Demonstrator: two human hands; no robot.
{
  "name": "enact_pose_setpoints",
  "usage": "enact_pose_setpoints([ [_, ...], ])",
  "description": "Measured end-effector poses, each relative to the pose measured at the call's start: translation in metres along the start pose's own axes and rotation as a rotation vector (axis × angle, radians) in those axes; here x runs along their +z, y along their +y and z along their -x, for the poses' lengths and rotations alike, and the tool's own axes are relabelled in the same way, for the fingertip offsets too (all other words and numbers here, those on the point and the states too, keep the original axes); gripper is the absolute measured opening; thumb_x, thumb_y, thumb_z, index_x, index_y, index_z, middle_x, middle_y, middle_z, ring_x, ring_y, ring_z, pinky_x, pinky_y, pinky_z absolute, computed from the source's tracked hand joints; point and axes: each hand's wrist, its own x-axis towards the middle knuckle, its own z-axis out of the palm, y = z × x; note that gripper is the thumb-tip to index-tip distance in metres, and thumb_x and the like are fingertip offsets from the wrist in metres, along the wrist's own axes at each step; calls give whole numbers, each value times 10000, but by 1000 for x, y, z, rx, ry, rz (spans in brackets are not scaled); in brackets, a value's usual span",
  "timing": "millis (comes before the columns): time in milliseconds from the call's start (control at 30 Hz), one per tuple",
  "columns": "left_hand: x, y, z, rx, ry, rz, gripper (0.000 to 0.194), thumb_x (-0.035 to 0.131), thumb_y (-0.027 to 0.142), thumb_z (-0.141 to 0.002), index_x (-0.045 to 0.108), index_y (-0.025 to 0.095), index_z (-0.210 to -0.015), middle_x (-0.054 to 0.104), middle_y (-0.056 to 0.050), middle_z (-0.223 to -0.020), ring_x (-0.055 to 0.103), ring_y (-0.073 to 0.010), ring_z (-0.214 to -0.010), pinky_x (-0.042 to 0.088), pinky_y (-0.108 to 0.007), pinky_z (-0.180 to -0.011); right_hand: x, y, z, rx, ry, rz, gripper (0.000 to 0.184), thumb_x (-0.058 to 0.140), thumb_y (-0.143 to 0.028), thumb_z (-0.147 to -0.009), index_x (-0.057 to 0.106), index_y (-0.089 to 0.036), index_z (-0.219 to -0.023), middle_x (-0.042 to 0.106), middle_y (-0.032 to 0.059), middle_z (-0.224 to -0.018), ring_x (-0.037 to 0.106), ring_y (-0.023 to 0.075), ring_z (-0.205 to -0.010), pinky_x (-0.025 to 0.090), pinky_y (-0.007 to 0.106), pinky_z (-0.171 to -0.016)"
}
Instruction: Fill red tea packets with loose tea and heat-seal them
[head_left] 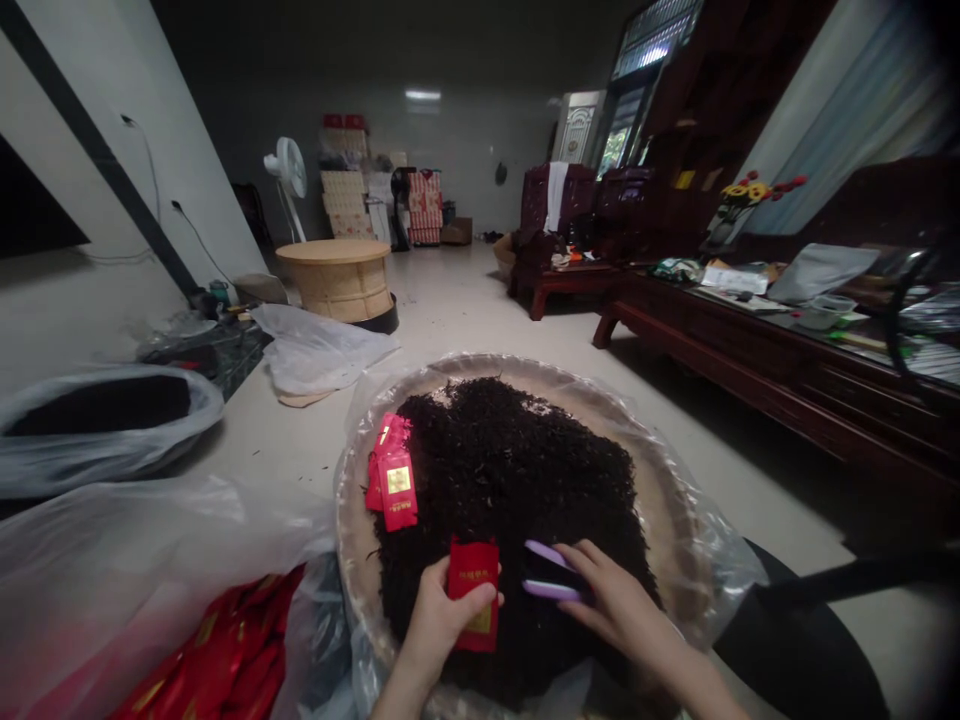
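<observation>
Packet [474, 562], probably light, soft and slick, best held by its side edges, sits pinched in the grip of the left hand [442, 610] above dark leaves [517, 480] toward the tray's [681, 520] near edge, while the right hand [611, 595] pinches a purple tool [551, 590].

Gold-printed red packet [474, 572] and lilac-edged tool [551, 590] above a dark, shredded heap [517, 470]

A round, plastic-lined tray [675, 505] carries a heap of dark, leafy material [517, 455], red packets [398, 488] lying overlapped along the left.
</observation>
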Motion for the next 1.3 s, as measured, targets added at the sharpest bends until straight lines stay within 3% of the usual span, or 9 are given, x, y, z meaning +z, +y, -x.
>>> enact_pose_setpoints([
  [167,-5,-12,-5,75,-6,-121,526,831,461,-527,683,95,-874,753,-123,-834,709,-253,-679,553,-311,-607,-37,-24,-6,-73,49,-188,482,562,-348,-828,516,-195,-1283,647,121,-1130,621,262,-977,490,351,-838],
  [300,3,-7,-3,113,-75,-235,429,803,375,-580,692,93,-883,737,-80,-748,678,-226,-675,522,-289,-615,-57,-61,-15,-170,-80,-228,525,577,-402,-830,511,-173,-1296,662,132,-1143,637,260,-939,484,337,-814],
  [400,11,0,1,150,-117,-294,350,791,310,-574,706,95,-837,723,-50,-706,636,-187,-643,491,-262,-618,-63,-84,-25,-235,-176,-193,401,561,-400,-850,589,-179,-1184,704,93,-993,644,214,-795,466,281,-711],
  [500,14,2,3,164,-81,-334,324,787,300,-550,714,98,-792,714,-36,-690,604,-167,-622,471,-247,-605,-63,-97,-32,-265,-229,-148,316,522,-411,-886,632,-178,-1069,707,73,-898,633,189,-728,430,250,-657],
  [700,14,-1,3,103,-36,-358,319,784,268,-525,711,98,-784,690,-20,-654,572,-152,-596,447,-230,-561,-61,-100,-35,-247,-231,-75,303,438,-414,-943,642,-190,-945,705,60,-846,632,178,-706,380,234,-622],
  [833,13,-3,3,96,-56,-321,335,810,279,-510,698,97,-768,686,-30,-650,581,-162,-603,449,-239,-573,-60,-97,-34,-237,-227,-50,336,399,-437,-957,639,-202,-972,703,60,-857,633,183,-730,385,237,-638],
  [1033,13,2,5,43,-201,15,580,805,481,-578,651,135,-1017,731,-82,-877,663,-214,-757,503,-297,-706,-53,-88,-38,-213,-189,-44,384,362,-470,-962,639,-208,-1009,700,67,-884,635,193,-763,403,248,-665],
  [1133,15,6,5,59,-130,105,576,749,551,-636,644,150,-1035,730,-88,-901,673,-223,-808,501,-295,-724,-49,-87,-40,-199,-185,-50,381,363,-466,-963,634,-204,-1017,703,71,-901,642,199,-783,407,247,-666],
  [1300,17,7,2,83,-9,60,539,738,548,-652,668,145,-1004,734,-87,-903,664,-200,-755,499,-271,-676,-47,-90,-39,-191,-194,-12,355,380,-439,-963,634,-192,-947,707,66,-883,644,205,-754,393,253,-642],
])
